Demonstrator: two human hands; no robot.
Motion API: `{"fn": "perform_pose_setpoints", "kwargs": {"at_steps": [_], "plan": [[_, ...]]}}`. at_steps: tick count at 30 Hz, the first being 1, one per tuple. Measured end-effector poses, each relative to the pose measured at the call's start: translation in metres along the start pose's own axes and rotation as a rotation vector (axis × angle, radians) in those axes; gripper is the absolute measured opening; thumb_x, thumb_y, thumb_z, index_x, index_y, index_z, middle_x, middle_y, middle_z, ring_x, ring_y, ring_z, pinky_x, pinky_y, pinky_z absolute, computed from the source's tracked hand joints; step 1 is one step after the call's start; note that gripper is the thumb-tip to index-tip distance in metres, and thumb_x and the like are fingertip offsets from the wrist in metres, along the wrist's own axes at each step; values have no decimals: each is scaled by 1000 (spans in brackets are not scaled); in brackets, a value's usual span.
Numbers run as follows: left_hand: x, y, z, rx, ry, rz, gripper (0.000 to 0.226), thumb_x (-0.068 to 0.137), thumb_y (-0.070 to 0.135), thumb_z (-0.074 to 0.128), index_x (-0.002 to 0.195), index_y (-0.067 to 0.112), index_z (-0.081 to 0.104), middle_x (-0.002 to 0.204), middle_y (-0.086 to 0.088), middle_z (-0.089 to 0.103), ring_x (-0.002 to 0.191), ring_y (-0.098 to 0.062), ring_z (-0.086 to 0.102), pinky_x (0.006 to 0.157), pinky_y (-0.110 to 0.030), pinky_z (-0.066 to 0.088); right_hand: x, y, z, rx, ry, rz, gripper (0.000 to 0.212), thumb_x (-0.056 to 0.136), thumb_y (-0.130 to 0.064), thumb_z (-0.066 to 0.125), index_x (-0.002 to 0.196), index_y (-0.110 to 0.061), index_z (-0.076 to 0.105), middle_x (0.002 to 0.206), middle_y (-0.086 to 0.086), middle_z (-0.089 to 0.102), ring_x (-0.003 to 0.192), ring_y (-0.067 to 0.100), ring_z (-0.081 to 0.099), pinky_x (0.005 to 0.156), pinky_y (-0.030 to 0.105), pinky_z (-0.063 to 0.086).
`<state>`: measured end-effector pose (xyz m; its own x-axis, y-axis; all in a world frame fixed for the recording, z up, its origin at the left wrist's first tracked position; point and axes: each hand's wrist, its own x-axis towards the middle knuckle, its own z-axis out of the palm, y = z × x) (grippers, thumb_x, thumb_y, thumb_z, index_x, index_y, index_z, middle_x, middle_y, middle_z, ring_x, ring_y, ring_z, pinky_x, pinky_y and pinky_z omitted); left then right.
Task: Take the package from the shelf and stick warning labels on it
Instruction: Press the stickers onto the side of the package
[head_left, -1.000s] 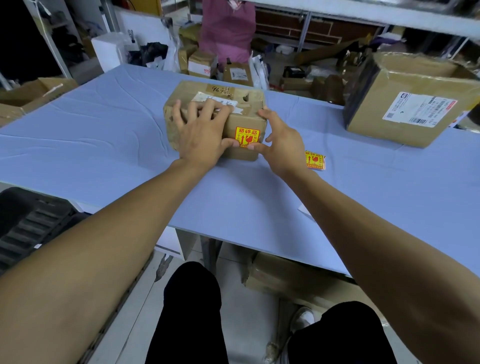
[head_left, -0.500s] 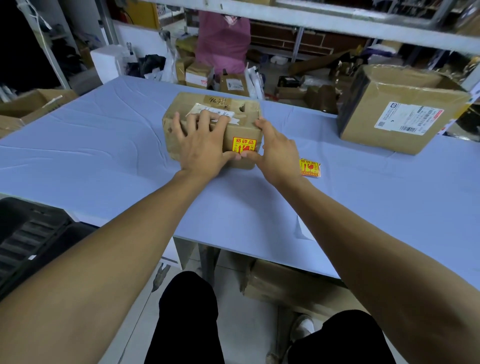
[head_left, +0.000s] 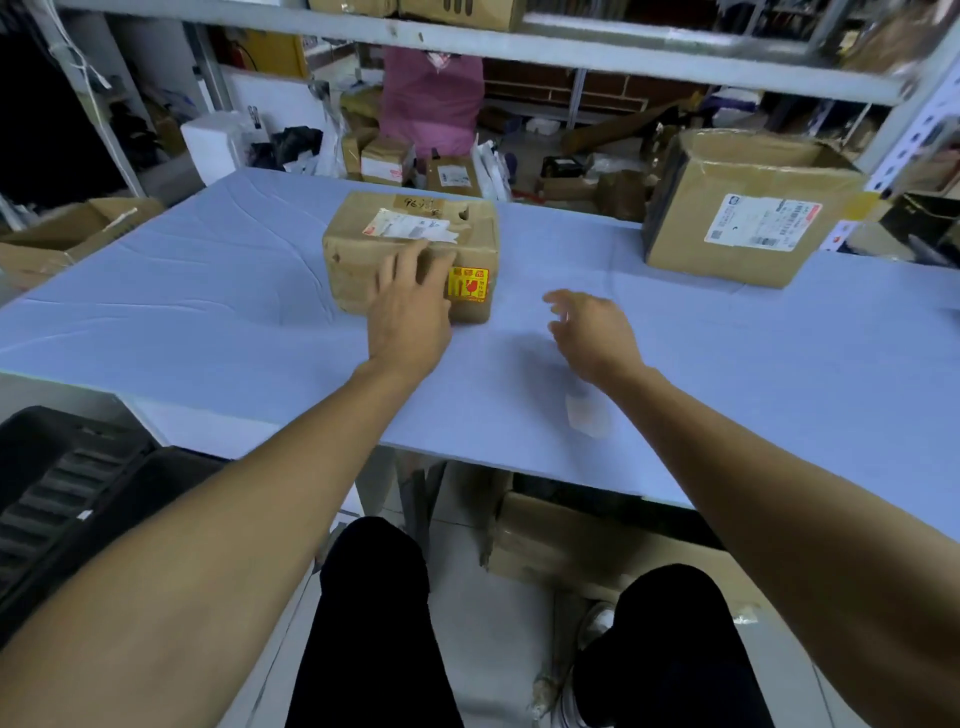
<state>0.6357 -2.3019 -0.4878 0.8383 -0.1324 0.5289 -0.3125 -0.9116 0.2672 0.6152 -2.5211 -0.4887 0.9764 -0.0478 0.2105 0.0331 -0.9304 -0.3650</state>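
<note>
A small brown cardboard package (head_left: 363, 260) with a white shipping slip on top lies on the blue table (head_left: 208, 322). A yellow and red warning label (head_left: 468, 283) is stuck on its near face at the right. My left hand (head_left: 410, 306) rests against that near face, fingers spread, beside the label. My right hand (head_left: 592, 332) hovers over the table to the right of the package, apart from it, fingers loosely curled and blurred. The loose label seen earlier on the table is hidden by this hand. A pale backing paper (head_left: 587, 415) lies near the table's front edge.
A bigger cardboard box (head_left: 737, 208) with a white address label stands at the back right of the table. A metal shelf (head_left: 519, 47) runs overhead. Several parcels and bags clutter the floor behind. A black crate (head_left: 57, 483) sits low on the left.
My right hand has left the package's right end and moved right over the table. My left hand has slid from the top down to the near face. The view tilted up.
</note>
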Motion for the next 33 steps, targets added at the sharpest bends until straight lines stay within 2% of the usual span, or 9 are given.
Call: {"fn": "perform_pose_setpoints", "kwargs": {"at_steps": [2, 4, 8, 13, 18, 21, 22, 28, 33], "plan": [[-25, 27, 6, -206, -45, 25, 35, 87, 21, 65, 121, 15, 63, 124, -8, 56, 116, -32, 49, 98, -46, 45, -31, 23, -5, 72, 71, 76, 23, 92, -15, 52, 100, -14, 73, 102, 15, 72, 94, 37, 63, 78, 35, 49], [-45, 58, 10, -434, -250, -7, 34, 89, 29, 66, 119, 13, 65, 118, -8, 60, 111, -29, 56, 95, -38, 47, -59, 40, -16, 168, 49, 154, 22, 93, -17, 53, 80, -17, 72, 85, 15, 69, 78, 33, 54, 67, 31, 40], [-69, 100, 19, -380, -602, 118, 59, 77, 54, 72, 127, 23, 63, 122, -5, 58, 117, -25, 50, 103, -39, 42, -103, 55, -31, 242, -64, 135, 22, 94, -32, 61, 97, -17, 76, 99, 2, 71, 91, 18, 61, 77, 28, 41], [-75, 112, 18, -490, -586, 107, 16, 76, 30, 76, 91, 25, 73, 101, -2, 65, 99, -21, 61, 87, -33, 50, -115, 53, -19, 209, -58, 98, 10, 86, -25, 67, 90, -19, 74, 94, 2, 71, 91, 24, 63, 79, 35, 48], [-79, 117, 21, -508, -513, 99, 37, 79, 22, 74, 115, 19, 66, 111, 1, 57, 92, -19, 59, 85, -31, 48, -118, 50, -14, 288, 8, 116, 9, 93, -23, 60, 85, -19, 61, 82, -4, 63, 80, 22, 57, 73, 36, 44], [-82, 121, 25, -463, -445, 133, 3, 84, 18, 65, 82, 18, 64, 81, 1, 59, 82, -25, 59, 67, -31, 39, -122, 53, -15, 396, 52, 111, 8, 93, -19, 59, 85, -17, 59, 79, -1, 63, 75, 21, 55, 70, 38, 46], [-84, 122, 26, -488, -418, 102, 9, 86, 17, 63, 77, 16, 63, 75, 1, 59, 78, -25, 58, 65, -30, 38, -123, 54, -15, 423, 69, 109, 7, 93, -19, 59, 86, -18, 59, 78, -2, 63, 74, 19, 55, 70, 37, 46], [-81, 129, 28, -851, -319, -252, 6, 87, 14, 67, 85, 17, 71, 80, -5, 70, 73, -21, 68, 64, -26, 56, -130, 52, -14, 483, 117, 6, 4, 91, -16, 65, 88, -15, 67, 69, -8, 62, 60, 2, 53, 60, 18, 41], [-79, 131, 29, -904, -411, -257, 13, 88, 16, 68, 96, 12, 78, 95, -3, 75, 90, -16, 67, 77, -22, 51, -130, 52, -12, 514, 123, 50, 9, 85, -24, 75, 91, -17, 72, 79, -10, 70, 71, -1, 63, 66, 10, 48]]}}
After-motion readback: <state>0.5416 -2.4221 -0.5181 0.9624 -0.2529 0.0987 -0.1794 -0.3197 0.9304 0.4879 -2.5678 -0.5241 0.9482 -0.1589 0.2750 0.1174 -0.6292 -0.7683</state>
